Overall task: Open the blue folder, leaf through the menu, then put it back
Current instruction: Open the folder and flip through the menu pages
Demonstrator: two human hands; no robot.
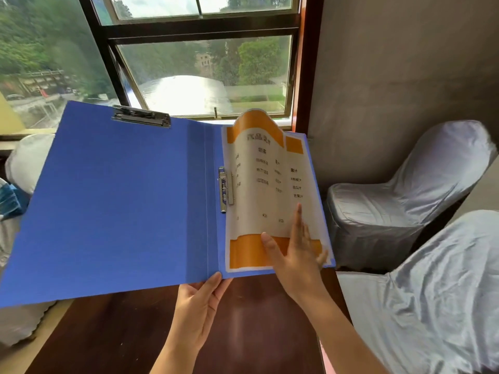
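Observation:
The blue folder (pixel 116 201) lies open in the air above a dark wooden table (pixel 129 333), a metal clip at its top left and another by the spine. My left hand (pixel 197 309) holds its bottom edge at the spine from below. The menu (pixel 259 184), laminated white sheets with orange bands and black print, sits on the folder's right half. The top sheet is curled up and bowed. My right hand (pixel 294 255) pinches that sheet's lower right part, thumb on top and fingers behind it.
A window (pixel 202 74) with a dark frame is straight ahead, past the folder. Two chairs in grey-white covers stand at the right (pixel 399 190) and near right (pixel 432 292). Another covered chair (pixel 27 157) is at the left. A grey wall rises on the right.

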